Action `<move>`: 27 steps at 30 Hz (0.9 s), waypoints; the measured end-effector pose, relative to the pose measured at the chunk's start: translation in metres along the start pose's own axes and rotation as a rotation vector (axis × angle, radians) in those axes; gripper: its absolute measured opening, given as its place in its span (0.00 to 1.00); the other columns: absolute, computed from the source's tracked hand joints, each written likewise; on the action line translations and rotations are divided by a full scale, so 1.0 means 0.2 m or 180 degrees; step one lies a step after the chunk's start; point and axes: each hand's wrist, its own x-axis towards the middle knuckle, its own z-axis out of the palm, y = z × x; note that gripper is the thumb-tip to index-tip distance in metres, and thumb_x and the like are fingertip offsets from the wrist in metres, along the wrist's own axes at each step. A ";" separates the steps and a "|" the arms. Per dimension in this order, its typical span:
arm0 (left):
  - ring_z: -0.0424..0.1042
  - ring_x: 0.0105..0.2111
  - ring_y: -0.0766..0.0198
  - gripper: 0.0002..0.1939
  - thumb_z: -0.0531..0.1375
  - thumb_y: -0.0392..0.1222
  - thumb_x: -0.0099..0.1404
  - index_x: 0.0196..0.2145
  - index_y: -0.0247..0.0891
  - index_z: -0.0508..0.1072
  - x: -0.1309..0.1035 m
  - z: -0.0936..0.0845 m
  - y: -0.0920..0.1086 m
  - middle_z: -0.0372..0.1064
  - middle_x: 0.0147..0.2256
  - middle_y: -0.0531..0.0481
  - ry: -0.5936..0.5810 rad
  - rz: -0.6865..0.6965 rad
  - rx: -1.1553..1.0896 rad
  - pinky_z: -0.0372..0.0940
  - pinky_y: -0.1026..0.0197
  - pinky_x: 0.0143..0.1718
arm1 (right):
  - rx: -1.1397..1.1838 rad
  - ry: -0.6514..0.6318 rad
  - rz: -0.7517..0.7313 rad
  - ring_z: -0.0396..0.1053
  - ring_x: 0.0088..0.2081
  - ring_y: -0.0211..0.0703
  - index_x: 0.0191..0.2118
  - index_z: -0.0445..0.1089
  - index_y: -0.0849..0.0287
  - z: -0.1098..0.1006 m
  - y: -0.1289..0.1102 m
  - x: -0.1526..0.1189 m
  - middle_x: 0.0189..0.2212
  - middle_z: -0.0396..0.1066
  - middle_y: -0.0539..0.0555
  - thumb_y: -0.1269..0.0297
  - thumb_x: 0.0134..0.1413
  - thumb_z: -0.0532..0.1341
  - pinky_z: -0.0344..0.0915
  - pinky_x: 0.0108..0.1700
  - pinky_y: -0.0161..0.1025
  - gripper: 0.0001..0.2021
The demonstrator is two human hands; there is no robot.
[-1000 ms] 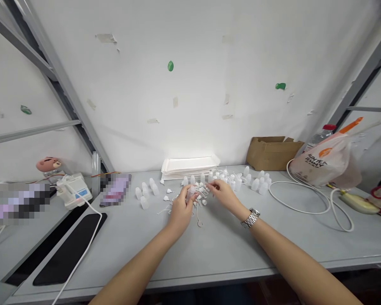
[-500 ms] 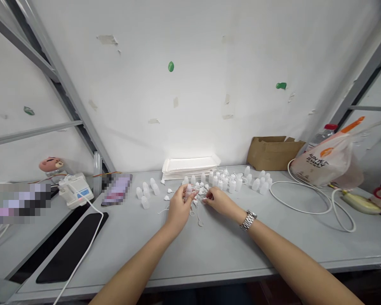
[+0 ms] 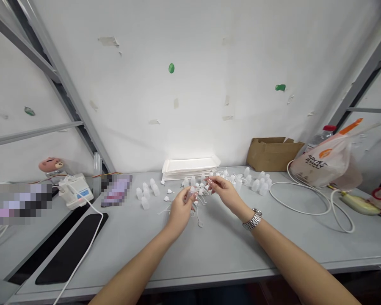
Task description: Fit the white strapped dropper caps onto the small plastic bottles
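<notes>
My left hand (image 3: 181, 209) is closed round a small translucent bottle (image 3: 192, 190) above the middle of the grey table. Just right of it, my right hand (image 3: 225, 192) has its fingertips pinched together; what they hold is too small to make out. Under and between the hands lie white caps with ring-ended straps (image 3: 200, 223). Several translucent bottles (image 3: 145, 202) stand at the left, and a larger group of bottles (image 3: 263, 188) is at the right, some partly hidden behind my right hand.
White trays (image 3: 190, 164) are stacked against the wall. A cardboard box (image 3: 273, 154), a plastic bag (image 3: 324, 163) and a looped white cable (image 3: 300, 212) are at the right. A phone (image 3: 117, 189), a white device (image 3: 76, 190) and a black pad (image 3: 73, 248) are at the left.
My right hand has lifted from the caps and moved slightly up and to the right. The left hand has stayed near its place, still round the bottle.
</notes>
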 end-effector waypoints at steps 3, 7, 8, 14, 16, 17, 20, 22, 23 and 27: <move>0.69 0.32 0.62 0.16 0.56 0.47 0.58 0.42 0.36 0.67 -0.01 0.01 0.01 0.68 0.35 0.46 -0.0301 -0.0006 -0.0187 0.62 0.66 0.24 | 0.0537 -0.0072 -0.0014 0.66 0.35 0.39 0.36 0.68 0.58 0.01 -0.03 -0.02 0.34 0.69 0.53 0.56 0.50 0.58 0.63 0.40 0.39 0.11; 0.69 0.32 0.62 0.15 0.57 0.46 0.56 0.40 0.35 0.68 -0.02 0.02 0.03 0.68 0.32 0.47 -0.0479 -0.0051 -0.0286 0.61 0.66 0.24 | 0.0847 -0.0143 0.0001 0.68 0.38 0.41 0.35 0.67 0.57 0.02 -0.05 -0.04 0.36 0.71 0.53 0.57 0.48 0.60 0.63 0.43 0.41 0.10; 0.69 0.32 0.63 0.15 0.58 0.46 0.56 0.40 0.35 0.68 -0.02 0.03 0.04 0.68 0.32 0.47 -0.0518 -0.0052 -0.0307 0.61 0.66 0.24 | 0.0852 -0.0187 0.0030 0.68 0.38 0.41 0.35 0.68 0.57 0.03 -0.05 -0.04 0.36 0.71 0.53 0.57 0.47 0.61 0.63 0.43 0.41 0.10; 0.68 0.31 0.64 0.16 0.59 0.43 0.54 0.40 0.33 0.68 -0.03 0.03 0.06 0.67 0.30 0.48 -0.0584 -0.0123 -0.0423 0.59 0.66 0.24 | 0.0864 -0.0491 0.0132 0.68 0.37 0.41 0.34 0.69 0.57 0.04 -0.04 -0.05 0.34 0.71 0.53 0.58 0.46 0.62 0.63 0.41 0.40 0.10; 0.69 0.30 0.63 0.14 0.60 0.43 0.54 0.37 0.33 0.69 -0.03 0.03 0.06 0.67 0.29 0.49 -0.0624 -0.0103 -0.0427 0.59 0.66 0.25 | 0.0829 -0.0467 0.0134 0.68 0.36 0.40 0.33 0.69 0.57 0.05 -0.03 -0.05 0.33 0.71 0.52 0.58 0.46 0.62 0.63 0.40 0.40 0.10; 0.69 0.30 0.63 0.14 0.61 0.44 0.53 0.36 0.33 0.69 -0.03 0.03 0.06 0.68 0.28 0.49 -0.0644 -0.0101 -0.0421 0.59 0.66 0.25 | 0.0811 -0.0466 0.0152 0.68 0.35 0.40 0.33 0.69 0.58 0.05 -0.03 -0.05 0.32 0.70 0.52 0.58 0.45 0.62 0.64 0.39 0.40 0.10; 0.70 0.31 0.62 0.17 0.61 0.45 0.53 0.38 0.33 0.68 -0.03 0.02 0.07 0.70 0.30 0.46 -0.0688 -0.0191 -0.0457 0.58 0.65 0.25 | 0.0782 -0.0506 0.0223 0.67 0.31 0.38 0.33 0.70 0.58 0.05 -0.04 -0.05 0.29 0.70 0.51 0.57 0.45 0.62 0.63 0.36 0.39 0.11; 0.71 0.30 0.62 0.22 0.60 0.46 0.54 0.44 0.33 0.65 -0.04 0.02 0.08 0.72 0.32 0.44 -0.0686 -0.0292 -0.0583 0.58 0.65 0.25 | 0.0737 -0.0514 0.0252 0.66 0.31 0.39 0.33 0.71 0.58 0.04 -0.05 -0.05 0.29 0.70 0.51 0.57 0.45 0.62 0.63 0.35 0.39 0.11; 0.71 0.30 0.62 0.24 0.60 0.47 0.54 0.46 0.34 0.62 -0.04 0.02 0.08 0.72 0.33 0.43 -0.0685 -0.0332 -0.0658 0.58 0.65 0.25 | 0.0710 -0.0520 0.0245 0.67 0.31 0.39 0.33 0.71 0.57 0.04 -0.05 -0.05 0.29 0.70 0.51 0.58 0.45 0.62 0.63 0.36 0.39 0.10; 0.69 0.28 0.65 0.29 0.60 0.49 0.56 0.51 0.36 0.54 -0.04 0.00 0.09 0.73 0.34 0.43 -0.0871 -0.0313 -0.0814 0.56 0.66 0.24 | 0.0657 -0.0784 0.0168 0.67 0.33 0.39 0.33 0.72 0.56 -0.01 -0.06 -0.04 0.30 0.71 0.51 0.60 0.47 0.61 0.64 0.38 0.40 0.08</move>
